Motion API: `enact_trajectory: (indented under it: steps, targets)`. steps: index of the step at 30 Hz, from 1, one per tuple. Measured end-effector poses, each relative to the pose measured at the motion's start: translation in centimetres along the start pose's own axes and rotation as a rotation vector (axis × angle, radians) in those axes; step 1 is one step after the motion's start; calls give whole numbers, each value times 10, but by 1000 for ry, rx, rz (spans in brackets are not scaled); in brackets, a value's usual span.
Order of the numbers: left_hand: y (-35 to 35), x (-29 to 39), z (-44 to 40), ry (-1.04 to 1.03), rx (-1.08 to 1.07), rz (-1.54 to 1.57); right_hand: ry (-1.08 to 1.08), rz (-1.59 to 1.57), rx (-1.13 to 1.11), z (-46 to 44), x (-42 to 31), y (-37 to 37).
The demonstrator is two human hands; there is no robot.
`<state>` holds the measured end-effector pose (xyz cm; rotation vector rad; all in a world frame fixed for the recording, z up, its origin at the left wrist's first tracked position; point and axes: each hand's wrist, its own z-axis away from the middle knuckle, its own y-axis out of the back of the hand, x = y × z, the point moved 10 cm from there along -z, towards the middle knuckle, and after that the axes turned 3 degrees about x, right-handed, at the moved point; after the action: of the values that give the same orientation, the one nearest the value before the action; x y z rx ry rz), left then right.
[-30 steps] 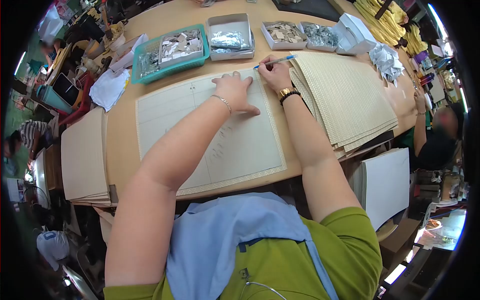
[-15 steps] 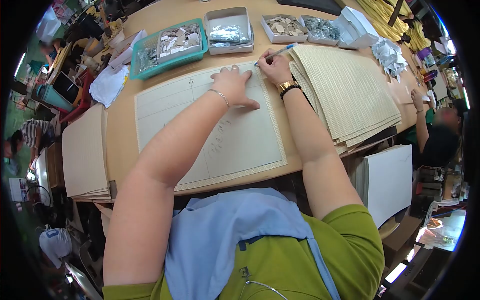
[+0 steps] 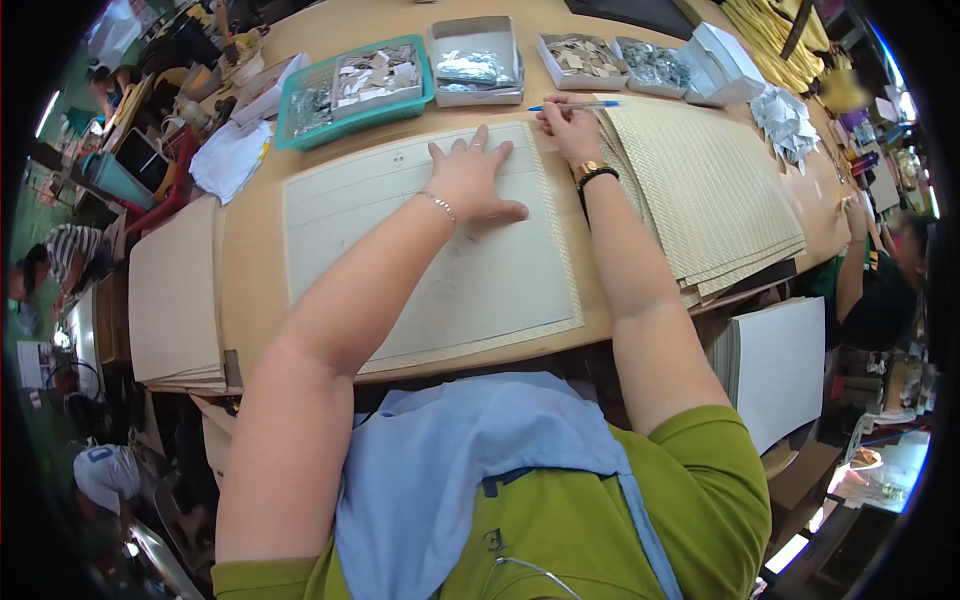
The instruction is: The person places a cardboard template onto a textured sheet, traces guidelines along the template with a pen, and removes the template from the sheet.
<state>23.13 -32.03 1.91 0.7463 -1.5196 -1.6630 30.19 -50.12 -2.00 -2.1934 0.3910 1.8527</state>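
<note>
My left hand (image 3: 472, 180) lies flat with its fingers spread on a pale sheet (image 3: 400, 240) marked with thin ruled lines and faint writing. Beneath that sheet, a woven-textured sheet (image 3: 568, 290) shows as a border along the right and front edges. Beyond the sheet's upper right corner, my right hand (image 3: 570, 132) is closed around a blue pen (image 3: 604, 104), held nearly level across the fingers. A stack of cream woven-textured sheets (image 3: 700, 190) lies just right of my right hand.
Along the back stand a teal basket (image 3: 425, 85), a white box of silvery packets (image 3: 474, 95), a box of small tan pieces (image 3: 583, 60) and crumpled paper (image 3: 783, 122). More flat sheets (image 3: 175, 290) lie at left. A co-worker (image 3: 870, 280) sits at the right.
My right hand has shifted right, off the sheet's upper corner, and the pen has turned from slanted to nearly level. My left hand stays spread on the sheet. The view has shifted slightly.
</note>
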Motion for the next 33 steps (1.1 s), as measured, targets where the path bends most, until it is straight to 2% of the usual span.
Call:
enact_trajectory:
  steps: [2, 3, 4, 5, 6, 10, 13, 17, 20, 23, 33]
  targets:
    - [4, -20, 18, 29, 53, 51, -27, -131, -5, -7, 9, 5]
    - [7, -36, 30, 61, 58, 66, 17, -70, 74, -6, -1, 12]
    - [12, -54, 40, 92, 63, 80, 11, -139, 92, -4, -6, 13]
    - [13, -75, 50, 145, 16, 47, 0, -205, 108, 0, -9, 12]
    - [17, -95, 63, 194, -36, 17, 57, -105, 66, 6, -27, 3]
    - [17, -143, 102, 294, -209, -89, 105, -132, -154, 31, -47, -77]
    - [7, -152, 111, 269, -240, -46, 215, 128, -264, 50, -58, -139]
    - [3, -152, 113, 263, -226, -8, 210, 330, -327, 63, -55, -185]
    - [4, -152, 113, 275, -237, -6, 174, 457, -376, 71, -50, -198]
    - [3, -152, 113, 277, -248, -29, 200, 412, -392, 74, -47, -201]
    - [0, -153, 113, 293, -284, -39, 253, 573, -416, 79, -51, -210]
